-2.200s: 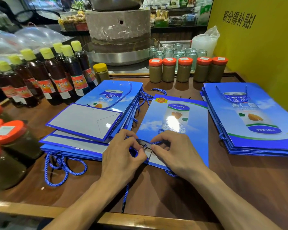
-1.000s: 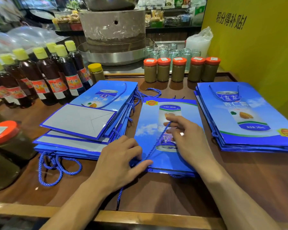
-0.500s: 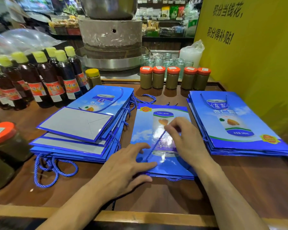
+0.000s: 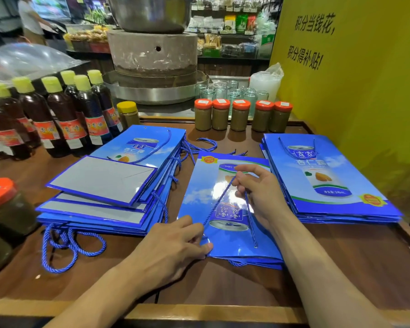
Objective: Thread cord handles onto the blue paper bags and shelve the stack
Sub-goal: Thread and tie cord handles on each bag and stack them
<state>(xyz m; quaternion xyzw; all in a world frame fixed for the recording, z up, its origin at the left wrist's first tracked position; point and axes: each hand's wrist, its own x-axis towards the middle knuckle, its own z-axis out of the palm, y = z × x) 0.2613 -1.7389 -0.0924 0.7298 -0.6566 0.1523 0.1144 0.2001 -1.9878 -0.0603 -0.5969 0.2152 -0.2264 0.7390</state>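
The bag lies flat between stacks at 9 and 3 o'clock. The right hand pinches the cord above it; the left hand rests on its 7 o'clock corner, grip unclear.

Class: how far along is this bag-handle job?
Done: bags in the left stack and right stack show cords threaded. In hand: the right hand pinches the cord on the middle bag; the left hand holds that bag's near corner. Left: every bag lies on the table, unshelved.
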